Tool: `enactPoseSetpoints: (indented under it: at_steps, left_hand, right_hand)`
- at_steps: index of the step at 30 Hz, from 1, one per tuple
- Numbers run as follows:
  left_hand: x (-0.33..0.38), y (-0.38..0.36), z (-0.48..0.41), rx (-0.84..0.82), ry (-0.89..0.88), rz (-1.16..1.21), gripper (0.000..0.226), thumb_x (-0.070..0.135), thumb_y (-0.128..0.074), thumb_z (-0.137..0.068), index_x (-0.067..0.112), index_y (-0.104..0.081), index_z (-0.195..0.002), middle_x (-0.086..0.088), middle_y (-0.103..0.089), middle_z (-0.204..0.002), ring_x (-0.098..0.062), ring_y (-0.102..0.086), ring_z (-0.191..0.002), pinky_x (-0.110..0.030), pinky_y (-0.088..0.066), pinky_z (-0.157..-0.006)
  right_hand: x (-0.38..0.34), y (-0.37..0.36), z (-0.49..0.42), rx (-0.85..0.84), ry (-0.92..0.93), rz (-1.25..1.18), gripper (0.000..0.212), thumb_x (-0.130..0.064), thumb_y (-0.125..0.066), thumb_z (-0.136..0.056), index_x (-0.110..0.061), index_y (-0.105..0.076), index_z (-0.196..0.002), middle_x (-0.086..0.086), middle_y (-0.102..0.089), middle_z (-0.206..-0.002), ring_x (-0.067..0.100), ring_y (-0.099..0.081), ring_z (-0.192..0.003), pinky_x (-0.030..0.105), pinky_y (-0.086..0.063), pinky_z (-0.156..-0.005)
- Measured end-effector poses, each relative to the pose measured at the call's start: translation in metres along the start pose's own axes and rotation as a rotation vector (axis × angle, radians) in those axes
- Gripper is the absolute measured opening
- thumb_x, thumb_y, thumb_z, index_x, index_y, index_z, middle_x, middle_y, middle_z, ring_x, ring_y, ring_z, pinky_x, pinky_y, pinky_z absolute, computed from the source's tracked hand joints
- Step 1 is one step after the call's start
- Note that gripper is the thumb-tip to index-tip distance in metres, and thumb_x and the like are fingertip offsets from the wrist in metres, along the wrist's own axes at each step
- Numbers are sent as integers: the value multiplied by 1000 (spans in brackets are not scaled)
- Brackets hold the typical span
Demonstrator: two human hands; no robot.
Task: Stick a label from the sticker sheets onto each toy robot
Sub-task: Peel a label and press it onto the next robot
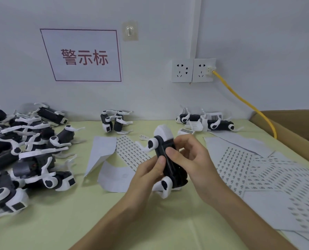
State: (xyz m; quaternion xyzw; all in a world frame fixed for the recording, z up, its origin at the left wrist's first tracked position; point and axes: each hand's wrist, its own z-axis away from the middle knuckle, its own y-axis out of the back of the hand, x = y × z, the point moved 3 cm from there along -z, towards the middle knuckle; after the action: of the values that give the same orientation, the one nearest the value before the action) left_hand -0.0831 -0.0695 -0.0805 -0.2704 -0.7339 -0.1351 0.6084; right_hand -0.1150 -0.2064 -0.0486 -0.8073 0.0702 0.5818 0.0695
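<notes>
A: Where the table (60,222) reaches its left edge, what lies on that pale green cloth?

B: A pile (24,150) of toy robots, tumbled together. They have boxy black bodies, smooth white plastic legs curved like hooks, and round white hips with a black spot.

A: And next along?

B: On the wall there is a white sign (83,55) with a red border and red characters. Below it, at the back of the table, stands a pair (114,121) of the same toys. Nearer lies a sheet (130,150) of small printed labels in tight rows, beside a white backing (103,152) that curls up.

A: The hands?

B: Both grip one robot (161,147), held off the table at the middle with its white wedge-shaped end up. The left hand (146,175) curls round its lower body, thumb pressed on the glossy black flank. The right hand (195,157) wraps it from the other side, thumb on the same black face.

A: To the right?

B: Two white sockets (192,70) sit on the wall, with a yellow cable (240,100) plugged into one. Under them is a cluster (220,124) of more toys and a barcode-printed tag (186,131). Flat white papers (276,181) overlap on the table, dotted with rows of small grey marks. A brown cardboard box (294,123) stands at the edge.
</notes>
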Motion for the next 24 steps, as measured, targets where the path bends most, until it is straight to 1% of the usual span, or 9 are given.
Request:
enactPoseSetpoints:
  at_steps: [2, 4, 8, 11, 14, 15, 18, 21, 24]
  left_hand:
    - [-1, 0, -1, -5, 49, 60, 48, 50, -50, -100, 17, -73, -125, -19, -74, -121, -32, -71, -116, -29, -59, -87]
    - [-3, 0, -2, -5, 60, 75, 46, 48, -49, -101, 19, -73, -125, -18, -74, -122, -32, -72, -115, -30, -60, -85]
    - [-6, -4, 0, -40, 49, -3, 55, 54, -53, -96, 10, -69, -124, -24, -71, -120, -41, -68, -116, -47, -57, -100]
    - [-8, -4, 1, -59, 67, -40, 53, 59, -54, -92, 17, -72, -120, -16, -74, -119, -31, -70, -115, -42, -55, -102]
    - [-5, 0, -1, -79, 88, -10, 48, 53, -52, -96, 13, -73, -113, -10, -75, -109, -24, -72, -106, -30, -56, -88]
    - [-4, 1, -1, -88, 90, 8, 45, 50, -50, -98, 13, -73, -110, -10, -74, -106, -22, -72, -103, -29, -55, -86]
    - [-3, 1, -1, -107, 97, 58, 46, 46, -46, -100, 10, -72, -113, -13, -73, -109, -25, -70, -102, -47, -50, -93]
    - [-3, 2, -2, -110, 104, 116, 54, 47, -42, -100, 8, -71, -123, -17, -72, -120, -27, -68, -111, -38, -55, -91]
    - [-3, 4, -4, -59, 98, 144, 48, 50, -41, -102, 24, -75, -125, -7, -73, -129, -22, -67, -122, -38, -51, -104]
  right_hand:
    - [-1, 2, -1, -51, -3, 23, 26, -20, -79, -84, -13, -64, -105, 10, -67, -101, 17, -58, -84, 38, -52, -83]
    - [-1, 4, -1, -62, 2, 38, 29, -21, -78, -82, -12, -62, -104, 10, -68, -103, 19, -60, -87, 41, -51, -87]
    - [0, 6, -2, 7, -1, -7, 18, -24, -73, -89, -14, -58, -87, -8, -62, -79, 15, -56, -74, 26, -50, -69]
    - [0, 9, -3, -1, -30, -48, 19, -19, -69, -93, -15, -55, -81, -9, -58, -74, 14, -54, -70, 20, -47, -62]
    - [-1, 9, -4, -60, -81, -170, 18, -15, -64, -97, -13, -55, -81, -3, -58, -79, 11, -58, -70, 22, -49, -64]
    - [-1, 9, -4, -75, -94, -210, 17, -14, -62, -98, -12, -55, -82, 0, -58, -80, 12, -59, -71, 24, -49, -66]
    - [0, 9, -5, -84, -98, -225, 10, -11, -60, -99, -11, -59, -89, 1, -60, -84, 15, -59, -76, 28, -50, -69]
    - [2, 10, -6, -75, -57, -150, 7, -7, -61, -98, -11, -66, -102, 5, -66, -96, 21, -62, -88, 37, -52, -79]
    - [-1, 9, -5, -107, 22, -25, 23, -5, -67, -95, -16, -70, -115, 5, -70, -109, 17, -63, -93, 31, -52, -87]
